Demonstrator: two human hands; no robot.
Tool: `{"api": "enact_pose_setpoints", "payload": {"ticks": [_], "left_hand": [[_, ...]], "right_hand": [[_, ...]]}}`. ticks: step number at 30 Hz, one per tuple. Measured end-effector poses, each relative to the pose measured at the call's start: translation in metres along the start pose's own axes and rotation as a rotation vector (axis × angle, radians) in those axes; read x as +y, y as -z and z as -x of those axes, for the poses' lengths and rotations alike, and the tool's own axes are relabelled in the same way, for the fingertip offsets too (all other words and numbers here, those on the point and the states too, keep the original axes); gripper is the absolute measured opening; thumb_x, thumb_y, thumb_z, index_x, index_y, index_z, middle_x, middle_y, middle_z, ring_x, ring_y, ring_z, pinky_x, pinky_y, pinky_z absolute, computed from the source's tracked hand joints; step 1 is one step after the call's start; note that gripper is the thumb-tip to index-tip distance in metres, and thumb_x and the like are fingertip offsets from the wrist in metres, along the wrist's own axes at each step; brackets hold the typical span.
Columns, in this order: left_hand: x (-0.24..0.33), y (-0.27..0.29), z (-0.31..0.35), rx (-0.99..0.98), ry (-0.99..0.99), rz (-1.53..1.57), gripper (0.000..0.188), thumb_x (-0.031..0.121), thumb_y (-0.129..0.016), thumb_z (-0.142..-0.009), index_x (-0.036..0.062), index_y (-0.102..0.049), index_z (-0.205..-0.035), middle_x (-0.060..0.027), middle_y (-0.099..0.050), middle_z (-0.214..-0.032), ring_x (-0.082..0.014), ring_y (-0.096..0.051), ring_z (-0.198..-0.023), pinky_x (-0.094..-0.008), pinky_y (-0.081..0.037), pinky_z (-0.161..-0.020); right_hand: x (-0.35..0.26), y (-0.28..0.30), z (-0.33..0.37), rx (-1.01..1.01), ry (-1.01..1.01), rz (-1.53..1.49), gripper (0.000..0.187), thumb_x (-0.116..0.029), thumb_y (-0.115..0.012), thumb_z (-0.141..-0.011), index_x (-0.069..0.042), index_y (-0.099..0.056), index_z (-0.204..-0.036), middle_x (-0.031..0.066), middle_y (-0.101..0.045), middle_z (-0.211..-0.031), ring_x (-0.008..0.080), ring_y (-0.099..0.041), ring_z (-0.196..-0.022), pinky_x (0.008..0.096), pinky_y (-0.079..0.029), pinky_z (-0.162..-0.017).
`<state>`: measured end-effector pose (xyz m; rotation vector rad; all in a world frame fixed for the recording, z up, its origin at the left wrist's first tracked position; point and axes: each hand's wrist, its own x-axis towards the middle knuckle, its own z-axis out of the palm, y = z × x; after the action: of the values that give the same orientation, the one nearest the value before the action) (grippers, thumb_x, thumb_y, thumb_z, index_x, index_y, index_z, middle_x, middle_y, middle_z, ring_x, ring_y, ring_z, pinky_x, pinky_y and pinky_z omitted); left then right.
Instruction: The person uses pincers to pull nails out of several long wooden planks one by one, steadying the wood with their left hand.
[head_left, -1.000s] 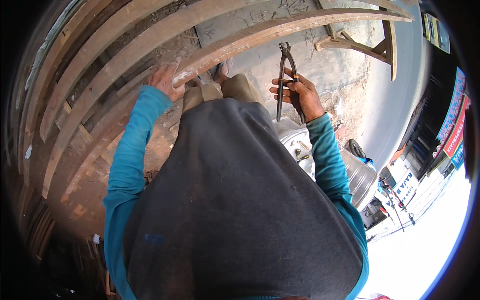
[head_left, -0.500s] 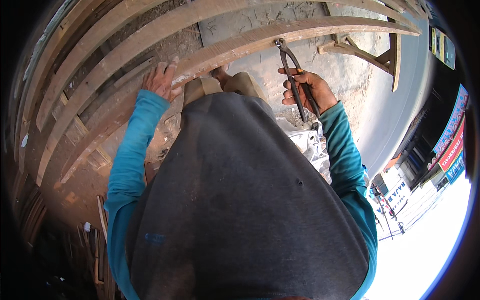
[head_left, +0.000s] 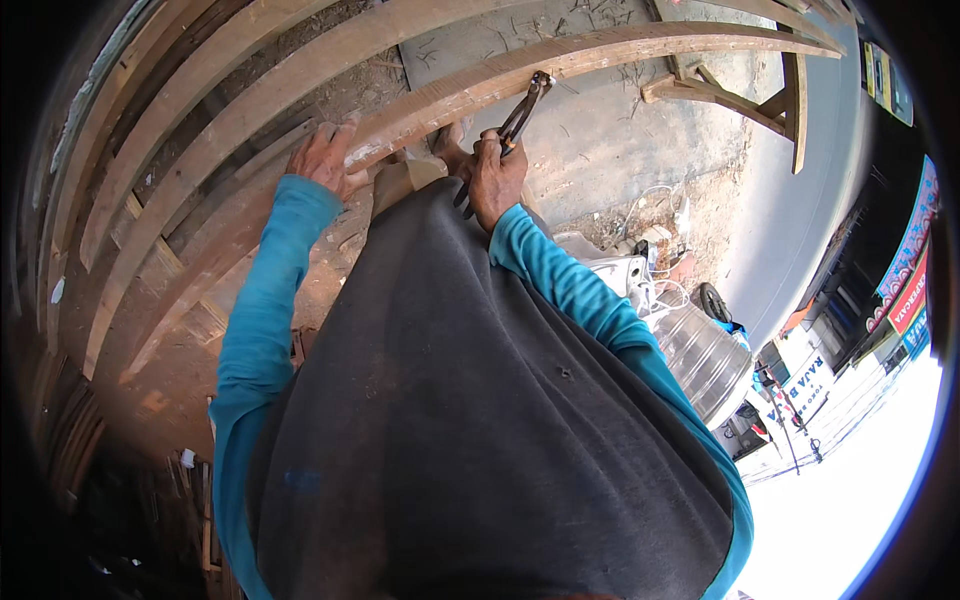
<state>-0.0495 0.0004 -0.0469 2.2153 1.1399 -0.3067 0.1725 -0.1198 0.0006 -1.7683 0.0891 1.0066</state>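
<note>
Nearby, curved beams (head_left: 258, 112) crowd the left hand (head_left: 322, 158), its grip unclear; right hand (head_left: 497, 183) clasps pincers (head_left: 535, 93); drum (head_left: 702, 355) rightward.

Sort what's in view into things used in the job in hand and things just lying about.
In use:
long wooden plank, with the left hand by its near end
dark pincers, held in the right hand, their head at the plank's edge

Apparently just lying about:
ribbed silvery container
dark wheel
thin wood strips at lower left
</note>
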Motion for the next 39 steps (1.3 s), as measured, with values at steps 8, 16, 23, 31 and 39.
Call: {"api": "enact_pose_setpoints", "payload": {"ticks": [8, 16, 23, 31, 39], "left_hand": [[0.003, -0.003, 0.009, 0.055, -0.038, 0.031, 0.083, 0.026, -0.079, -0.072, 0.0173, -0.042, -0.146, -0.0260, -0.052, -0.137, -0.0459, -0.050, -0.127, -0.0492, -0.045, -0.105], [0.014, -0.010, 0.016, 0.181, -0.047, -0.107, 0.091, 0.021, -0.083, -0.068, 0.0152, -0.041, -0.148, -0.0233, -0.055, -0.127, -0.0446, -0.055, -0.114, -0.0503, -0.048, -0.096], [0.018, -0.009, 0.022, 0.185, -0.061, -0.040, 0.088, 0.022, -0.083, -0.072, 0.0174, -0.040, -0.149, -0.0184, -0.051, -0.127, -0.0431, -0.053, -0.113, -0.0515, -0.045, -0.096], [0.024, -0.017, 0.023, 0.266, -0.035, -0.113, 0.100, 0.019, -0.087, -0.063, 0.0209, -0.039, -0.150, -0.0206, -0.056, -0.124, -0.0436, -0.056, -0.109, -0.0503, -0.048, -0.093], [0.023, 0.001, 0.014, 0.077, 0.026, -0.065, 0.090, 0.024, -0.084, -0.069, 0.0169, -0.041, -0.148, -0.0220, -0.052, -0.136, -0.0453, -0.055, -0.117, -0.0504, -0.046, -0.102]], "right_hand": [[-0.074, 0.099, -0.004, -0.513, -0.218, 0.254, 0.052, -0.002, -0.038, -0.092, 0.009, -0.036, -0.143, 0.0221, -0.065, -0.111, 0.0299, -0.070, -0.098, 0.0390, -0.060, -0.086], [-0.139, 0.125, -0.051, -0.616, -0.374, 0.412, 0.053, -0.003, -0.039, -0.091, 0.008, -0.036, -0.143, 0.0281, -0.064, -0.120, 0.0368, -0.070, -0.102, 0.0416, -0.060, -0.086], [-0.182, 0.135, -0.095, -0.802, -0.520, 0.646, 0.052, -0.010, -0.045, -0.093, 0.008, -0.040, -0.141, 0.0144, -0.067, -0.092, 0.0280, -0.072, -0.079, 0.0399, -0.063, -0.075], [-0.103, 0.093, -0.034, -0.435, -0.585, 0.125, 0.016, -0.023, -0.048, -0.099, -0.008, -0.050, -0.093, -0.0006, -0.045, -0.071, 0.0092, -0.039, -0.052, 0.0263, -0.035, -0.045], [0.017, 0.035, -0.031, -0.174, 0.039, -0.087, 0.024, -0.027, -0.051, -0.103, -0.005, -0.048, -0.093, 0.0032, -0.047, -0.067, 0.0144, -0.045, -0.052, 0.0322, -0.040, -0.045]]}}
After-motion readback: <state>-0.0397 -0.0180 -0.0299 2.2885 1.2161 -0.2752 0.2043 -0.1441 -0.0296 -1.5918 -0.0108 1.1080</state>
